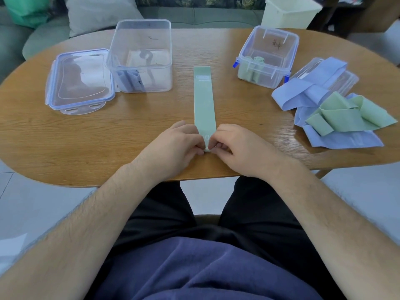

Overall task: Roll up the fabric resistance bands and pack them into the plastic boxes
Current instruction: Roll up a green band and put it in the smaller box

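Observation:
A pale green resistance band [204,100] lies flat and straight on the wooden table [108,137], pointing away from me. My left hand [179,146] and my right hand [236,146] pinch its near end from either side, where a small first fold or roll shows. A large clear box [141,55] at the back left holds rolled blue bands. A smaller clear box [268,56] with blue clips at the back right holds rolled green bands.
A clear lid [79,81] lies left of the large box. A loose heap of blue bands [311,89] and green bands [346,114] lies at the right, partly over another clear lid [348,80]. A sofa and a cream bin [287,11] stand beyond the table.

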A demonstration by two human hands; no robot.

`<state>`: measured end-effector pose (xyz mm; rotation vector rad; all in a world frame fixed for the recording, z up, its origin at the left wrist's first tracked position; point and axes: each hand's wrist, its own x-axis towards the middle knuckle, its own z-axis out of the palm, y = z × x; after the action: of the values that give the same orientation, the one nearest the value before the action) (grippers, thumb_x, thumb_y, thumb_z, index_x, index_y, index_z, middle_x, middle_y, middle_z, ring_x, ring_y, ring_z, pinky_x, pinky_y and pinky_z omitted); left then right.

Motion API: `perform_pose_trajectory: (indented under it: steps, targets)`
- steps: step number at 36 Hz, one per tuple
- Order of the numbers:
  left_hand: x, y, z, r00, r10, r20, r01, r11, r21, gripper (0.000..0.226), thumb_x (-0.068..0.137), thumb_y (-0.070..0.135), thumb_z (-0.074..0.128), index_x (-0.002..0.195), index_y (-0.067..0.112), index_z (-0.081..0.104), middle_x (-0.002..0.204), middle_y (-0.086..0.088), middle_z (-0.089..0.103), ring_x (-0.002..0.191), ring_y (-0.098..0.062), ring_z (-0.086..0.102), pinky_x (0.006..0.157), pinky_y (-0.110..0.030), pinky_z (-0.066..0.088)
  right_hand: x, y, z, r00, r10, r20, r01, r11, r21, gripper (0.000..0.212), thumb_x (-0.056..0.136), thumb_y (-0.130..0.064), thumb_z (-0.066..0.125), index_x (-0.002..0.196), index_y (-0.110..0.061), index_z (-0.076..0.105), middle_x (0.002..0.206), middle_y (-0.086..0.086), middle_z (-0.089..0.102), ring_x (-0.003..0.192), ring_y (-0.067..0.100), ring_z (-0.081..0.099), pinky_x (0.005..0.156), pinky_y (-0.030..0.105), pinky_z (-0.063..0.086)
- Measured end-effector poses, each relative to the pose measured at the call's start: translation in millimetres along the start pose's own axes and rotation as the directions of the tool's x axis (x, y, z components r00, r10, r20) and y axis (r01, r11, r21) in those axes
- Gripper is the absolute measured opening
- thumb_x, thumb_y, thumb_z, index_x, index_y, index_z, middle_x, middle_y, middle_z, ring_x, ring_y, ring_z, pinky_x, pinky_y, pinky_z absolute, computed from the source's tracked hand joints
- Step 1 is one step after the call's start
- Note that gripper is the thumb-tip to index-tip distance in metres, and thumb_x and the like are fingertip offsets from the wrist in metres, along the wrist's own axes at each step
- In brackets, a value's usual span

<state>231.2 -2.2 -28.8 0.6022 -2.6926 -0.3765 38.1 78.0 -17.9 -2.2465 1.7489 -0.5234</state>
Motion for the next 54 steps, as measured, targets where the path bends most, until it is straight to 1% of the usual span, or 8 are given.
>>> perform_pose_trajectory:
  steps: [9,13,18,24,29,42,48,54]
  targets:
    - [0,-2,5,0.998,0.055,-0.032,-0.050,0.990,0.134,0.017,0.094,0.017,0.051,0.094,0.011,0.068,0.089,-0.005,0.061,0.084,-0.028,0.052,0.076,-0.040,0.049,2,3,5,0.999,0.015,-0.038,-0.013,0.999,0.042,0.010,0.097,-0.012,0.059,0.093,-0.011,0.067,0.088,-0.008,0.048,0.082,0.002,0.039,0.074,0.014,0.035]
    - [1,-2,6,0.998,0.050,-0.039,-0.042,0.984,0.173,0.010,0.090,0.005,0.063,0.095,0.011,0.068,0.091,-0.006,0.060,0.087,-0.029,0.051,0.072,-0.046,0.051,3,4,7,0.998,0.019,-0.057,-0.017,0.999,0.041,0.011,0.098,-0.010,0.057,0.095,-0.011,0.068,0.090,-0.011,0.044,0.087,0.004,0.039,0.076,0.013,0.032]
    - [2,-3,10,0.997,0.036,-0.075,-0.020,0.980,0.196,0.013,0.085,0.000,0.068,0.093,0.010,0.070,0.089,-0.007,0.059,0.087,-0.028,0.049,0.071,-0.046,0.052,4,5,10,0.993,0.029,-0.117,-0.025,0.999,0.039,0.012,0.097,-0.010,0.059,0.096,-0.010,0.071,0.094,-0.007,0.050,0.089,0.008,0.045,0.080,0.019,0.036]
    - [-1,2,10,0.988,0.048,-0.144,-0.018,0.980,0.200,0.013,0.092,0.010,0.057,0.093,0.011,0.069,0.084,-0.004,0.059,0.085,-0.025,0.047,0.068,-0.044,0.050,0,3,9,0.988,0.023,-0.154,-0.018,0.999,0.035,0.010,0.094,-0.006,0.060,0.098,-0.010,0.068,0.093,-0.004,0.060,0.085,0.004,0.045,0.077,0.016,0.038]
    - [-6,-1,8,0.993,0.019,-0.121,-0.004,0.992,0.124,0.020,0.096,0.023,0.059,0.100,0.010,0.074,0.100,-0.006,0.060,0.091,-0.029,0.053,0.080,-0.046,0.051,-4,8,4,0.993,0.006,-0.118,-0.001,0.999,0.037,0.008,0.091,-0.013,0.069,0.099,-0.014,0.069,0.096,-0.009,0.059,0.089,0.004,0.047,0.080,0.017,0.043]
    - [-1,9,-3,1.000,0.030,0.002,-0.030,0.992,0.120,0.037,0.096,0.023,0.041,0.094,0.011,0.075,0.087,-0.008,0.059,0.083,-0.030,0.055,0.075,-0.041,0.052,-3,3,0,0.996,-0.007,-0.091,0.010,0.999,0.031,0.006,0.090,-0.009,0.066,0.091,-0.014,0.070,0.085,-0.008,0.057,0.080,0.007,0.051,0.075,0.028,0.048]
    - [-2,14,-8,1.000,-0.005,0.024,0.003,0.996,0.086,0.010,0.093,0.009,0.060,0.099,0.011,0.068,0.089,-0.008,0.060,0.084,-0.030,0.055,0.074,-0.048,0.053,-1,1,-2,0.999,0.020,-0.047,-0.018,0.999,0.049,0.009,0.092,-0.011,0.064,0.094,-0.015,0.073,0.087,-0.007,0.056,0.080,0.004,0.048,0.073,0.023,0.046]
    - [1,16,-5,0.999,-0.034,-0.029,0.037,0.994,0.107,0.024,0.093,0.014,0.050,0.094,0.008,0.073,0.092,-0.010,0.058,0.090,-0.031,0.054,0.080,-0.046,0.051,-1,2,5,0.992,0.019,-0.126,-0.016,0.999,0.028,0.013,0.095,-0.010,0.063,0.098,-0.011,0.075,0.093,0.001,0.059,0.091,0.016,0.053,0.080,0.023,0.043]
